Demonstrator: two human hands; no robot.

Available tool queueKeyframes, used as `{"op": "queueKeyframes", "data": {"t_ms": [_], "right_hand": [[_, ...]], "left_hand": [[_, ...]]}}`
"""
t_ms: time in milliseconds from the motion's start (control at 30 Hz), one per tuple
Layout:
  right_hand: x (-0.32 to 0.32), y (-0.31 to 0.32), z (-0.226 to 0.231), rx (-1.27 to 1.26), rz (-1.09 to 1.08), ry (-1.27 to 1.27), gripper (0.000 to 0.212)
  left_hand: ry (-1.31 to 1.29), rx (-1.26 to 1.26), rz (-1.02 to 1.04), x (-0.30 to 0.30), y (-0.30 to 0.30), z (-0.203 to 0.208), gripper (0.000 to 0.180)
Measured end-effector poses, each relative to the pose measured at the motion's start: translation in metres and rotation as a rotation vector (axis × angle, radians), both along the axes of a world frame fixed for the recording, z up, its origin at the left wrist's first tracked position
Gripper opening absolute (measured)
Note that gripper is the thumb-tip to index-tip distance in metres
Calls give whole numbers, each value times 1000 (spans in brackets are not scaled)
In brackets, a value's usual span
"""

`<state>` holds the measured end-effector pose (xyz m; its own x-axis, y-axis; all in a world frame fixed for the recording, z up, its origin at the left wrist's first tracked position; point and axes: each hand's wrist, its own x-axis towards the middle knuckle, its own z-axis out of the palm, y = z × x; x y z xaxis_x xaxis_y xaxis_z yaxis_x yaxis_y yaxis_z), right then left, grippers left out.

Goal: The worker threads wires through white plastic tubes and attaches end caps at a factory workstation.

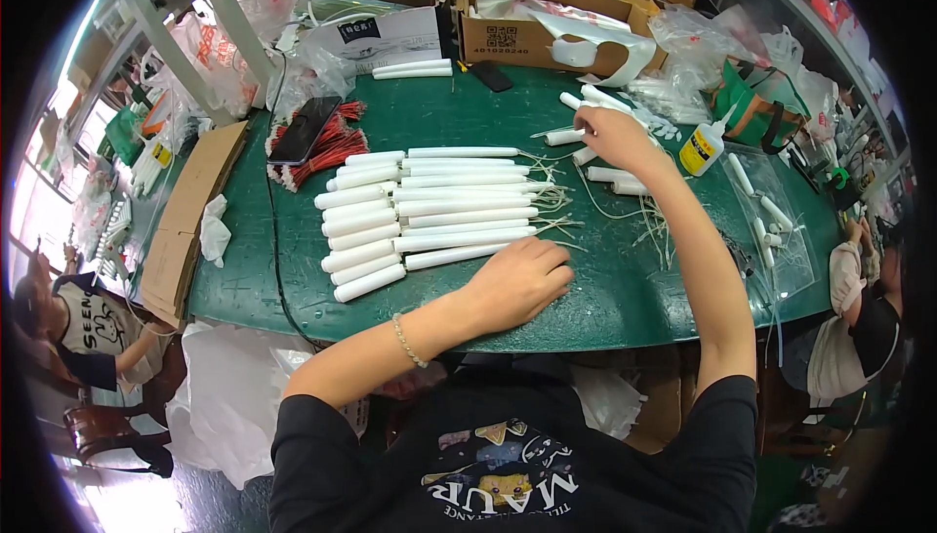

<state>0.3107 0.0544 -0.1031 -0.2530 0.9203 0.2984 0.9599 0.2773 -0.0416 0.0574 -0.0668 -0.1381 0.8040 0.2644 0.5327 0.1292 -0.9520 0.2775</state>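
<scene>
Two columns of slim white tubes (464,209) lie side by side in the middle of the green table, thin pale wires (551,196) trailing from their right ends. My left hand (522,279) rests at the near right end of these rows, its fingers curled together; what lies under them is hidden. Farther off to the right, my right hand (617,139) reaches into a loose pile of white tubes (610,174). Its fingers bend down closed on a white tube, mostly covered by the hand. More wires (656,225) hang in a tangle below the right forearm.
A black phone (305,131) lies on bundled red wires (340,135) at left. Near the pile stand a yellow-labelled glue bottle (700,149) and a green bag (756,108). Cardboard boxes (542,8) line the far edge. A black cable (276,211) crosses the left side. Other people sit around.
</scene>
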Motion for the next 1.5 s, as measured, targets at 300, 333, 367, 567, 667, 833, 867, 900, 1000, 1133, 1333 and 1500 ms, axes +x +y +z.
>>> {"op": "queueKeyframes", "data": {"t_ms": [300, 333, 367, 567, 667, 833, 867, 900, 1000, 1133, 1333, 1500], "right_hand": [[21, -76, 5, -147, -31, -292, 21], [27, -78, -6, -24, -20, -380, 21], [25, -81, -9, -3, 0, -391, 21], [25, -92, 41, 156, -115, -82, 17], [49, -95, 83, 441, -197, 404, 22], [56, -118, 114, 713, -36, 1189, 24], [53, -122, 113, 713, -33, 1190, 24], [48, -129, 110, 671, -4, 1270, 23], [22, -150, 95, 549, 35, 1340, 21], [-23, -181, 69, 401, 26, 1394, 21], [-57, -229, 34, 223, -21, 1497, 24], [-44, -245, 15, -23, 16, 1622, 29]], "left_hand": [[38, 5, -4, -4, -1, -6, 17], [33, 2, -4, -3, -2, -6, 17], [27, 3, -8, -3, -1, -7, 17], [15, 12, -3, -4, 1, -11, 18], [9, 15, -7, -5, 0, -12, 18], [-31, 48, -10, -1, -2, -12, 14], [-31, 50, -7, -1, -2, -12, 14], [-30, 8, -17, -2, -2, -11, 17], [-81, -174, 26, -1, -6, -4, 32], [-392, -1058, -84, 11, -16, 16, 68], [-494, -1394, -281, 14, -28, 43, 55], [-255, -1435, -257, -6, -30, 51, 37]]}}
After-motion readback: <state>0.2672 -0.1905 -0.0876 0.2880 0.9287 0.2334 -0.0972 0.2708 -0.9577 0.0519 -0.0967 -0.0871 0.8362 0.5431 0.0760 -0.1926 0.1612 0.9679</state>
